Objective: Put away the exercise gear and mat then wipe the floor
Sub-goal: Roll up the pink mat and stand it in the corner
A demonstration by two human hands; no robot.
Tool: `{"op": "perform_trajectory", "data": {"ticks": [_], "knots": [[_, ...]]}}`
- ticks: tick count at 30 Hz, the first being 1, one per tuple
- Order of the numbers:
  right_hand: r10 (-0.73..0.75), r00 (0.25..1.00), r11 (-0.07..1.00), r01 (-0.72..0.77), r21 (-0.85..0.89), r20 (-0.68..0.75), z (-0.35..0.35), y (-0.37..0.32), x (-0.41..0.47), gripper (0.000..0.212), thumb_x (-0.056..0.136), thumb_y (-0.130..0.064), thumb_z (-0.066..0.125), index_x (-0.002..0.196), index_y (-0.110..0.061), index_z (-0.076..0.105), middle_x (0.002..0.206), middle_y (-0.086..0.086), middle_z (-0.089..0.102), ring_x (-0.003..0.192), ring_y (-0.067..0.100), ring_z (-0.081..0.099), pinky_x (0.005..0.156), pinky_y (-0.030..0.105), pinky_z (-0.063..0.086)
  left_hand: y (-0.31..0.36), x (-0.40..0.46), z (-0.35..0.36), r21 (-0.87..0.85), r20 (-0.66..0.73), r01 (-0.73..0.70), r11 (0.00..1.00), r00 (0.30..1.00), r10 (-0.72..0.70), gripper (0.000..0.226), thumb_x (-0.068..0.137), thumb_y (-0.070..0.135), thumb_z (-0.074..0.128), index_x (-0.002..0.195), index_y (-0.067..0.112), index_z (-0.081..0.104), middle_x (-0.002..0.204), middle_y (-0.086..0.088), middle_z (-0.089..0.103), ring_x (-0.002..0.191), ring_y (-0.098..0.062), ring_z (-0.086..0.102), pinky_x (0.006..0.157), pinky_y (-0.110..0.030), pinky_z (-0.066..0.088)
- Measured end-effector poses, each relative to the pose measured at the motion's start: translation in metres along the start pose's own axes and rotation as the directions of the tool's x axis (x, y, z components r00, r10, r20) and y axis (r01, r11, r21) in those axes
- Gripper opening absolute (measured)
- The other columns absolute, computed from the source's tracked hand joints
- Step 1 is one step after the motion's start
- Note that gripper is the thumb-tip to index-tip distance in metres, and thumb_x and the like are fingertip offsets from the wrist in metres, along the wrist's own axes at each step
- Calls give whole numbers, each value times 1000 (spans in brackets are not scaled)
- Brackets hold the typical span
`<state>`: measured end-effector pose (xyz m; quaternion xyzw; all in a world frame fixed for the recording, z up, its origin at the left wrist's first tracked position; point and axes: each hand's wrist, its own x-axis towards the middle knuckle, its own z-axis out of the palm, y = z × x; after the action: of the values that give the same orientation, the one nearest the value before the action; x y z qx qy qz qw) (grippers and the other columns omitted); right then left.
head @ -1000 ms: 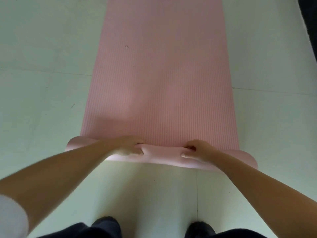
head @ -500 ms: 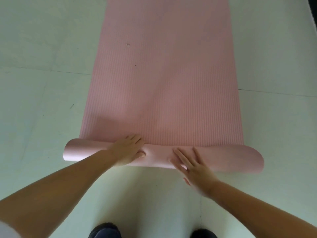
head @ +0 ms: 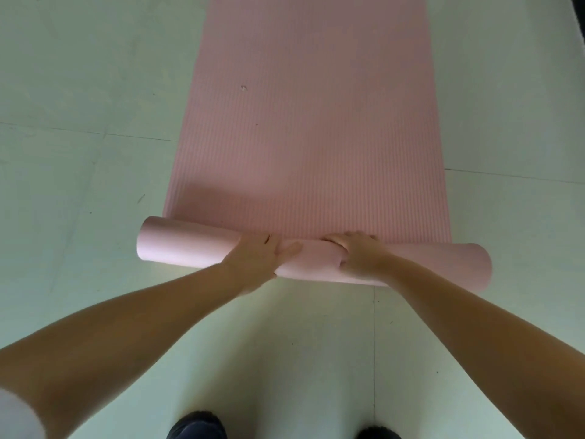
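Pink yoga mat (head: 304, 122) on the pale floor (head: 79, 153), near end rolled, left hand (head: 258, 259) and right hand (head: 357, 258) gripping mid-roll: best rolled tight, edges aligned.

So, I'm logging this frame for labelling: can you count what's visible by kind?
Pink mat: 1
Hands: 2, left hand and right hand, both gripping the mat's rolled end
Dark shoes: 2, and
Total: 5

no readable text, no labels, no brands, no numbers, no signs anywhere
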<state>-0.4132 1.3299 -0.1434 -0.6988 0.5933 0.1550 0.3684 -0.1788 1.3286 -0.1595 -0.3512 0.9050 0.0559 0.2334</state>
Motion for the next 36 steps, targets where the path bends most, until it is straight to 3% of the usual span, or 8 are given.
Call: {"op": "perform_trajectory", "data": {"ticks": [5, 9, 11, 14, 18, 22, 30, 36], "knots": [[-225, 844, 925, 28, -380, -487, 36, 7, -25, 64, 74, -26, 56, 136, -16, 42, 136, 13, 53, 128, 31, 47, 103, 67, 27, -43, 29, -34, -555, 159, 58, 830, 987, 38, 62, 94, 28, 53, 149, 32, 23, 134, -6, 48, 120, -26, 48, 96, -34, 41], [-191, 943, 852, 21, -524, -272, 37, 11, -19, 115, 65, -40, 80, 151, -14, 8, 152, 20, 28, 139, 35, 32, 103, 67, 23, -59, 46, -33, -550, 249, 90, 830, 967, 60, 62, 92, 33, 54, 147, 31, 25, 138, -5, 44, 124, -26, 45, 102, -39, 38], [-104, 970, 859, -24, -511, -220, 23, 7, -5, 96, 87, -25, 60, 151, -16, -11, 158, 16, 9, 144, 32, 14, 109, 63, 15, -57, 43, -26, -376, 138, 130, 917, 987, -83, 61, 94, 43, 47, 147, 30, 23, 140, -9, 37, 129, -30, 38, 106, -44, 32], [-139, 943, 852, -41, -522, -301, -2, 5, 13, 76, 88, -16, 53, 150, -20, 9, 140, 14, 36, 124, 34, 38, 99, 53, 33, -44, 24, -15, -242, -228, 188, 952, 943, -244, 71, 89, 57, 32, 148, 16, 29, 136, -16, 44, 123, -37, 45, 102, -54, 32], [-186, 936, 878, 22, -479, -298, -6, 8, 11, 63, 88, -17, 56, 144, -18, 28, 116, 12, 52, 103, 32, 51, 86, 41, 41, -38, 14, -7, -57, 11, 227, 972, 974, -227, 99, 82, 68, 47, 151, 20, -5, 138, -12, 33, 123, -31, 38, 98, -47, 32], [-66, 931, 953, -47, -298, -359, 15, 5, -7, 50, 83, -9, 55, 132, -13, 46, 108, 13, 57, 98, 36, 55, 77, 41, 47, -34, 20, -19, 10, -61, 166, 986, 984, -165, 64, 94, 34, 50, 147, 21, 15, 126, -11, 47, 109, -30, 49, 90, -40, 42], [-141, 980, 953, 95, -288, -143, 60, -6, -75, 50, 88, -32, 55, 136, -24, 42, 119, 3, 60, 107, 29, 58, 81, 35, 48, 1, -33, -11, -360, 256, 26, 933, 964, 72, 56, 92, 33, 55, 143, 31, 32, 124, -6, 54, 114, -27, 52, 88, -34, 42], [-135, 970, 988, 148, -47, 203, 52, -18, -65, 44, 78, -45, 69, 116, -24, 61, 108, 0, 67, 99, 22, 59, 74, 27, 38, -8, -57, 13, -587, 520, 197, 785, 835, 179, 68, 79, 39, 74, 136, 17, 45, 134, -5, 52, 119, -23, 49, 95, -29, 39]]}}
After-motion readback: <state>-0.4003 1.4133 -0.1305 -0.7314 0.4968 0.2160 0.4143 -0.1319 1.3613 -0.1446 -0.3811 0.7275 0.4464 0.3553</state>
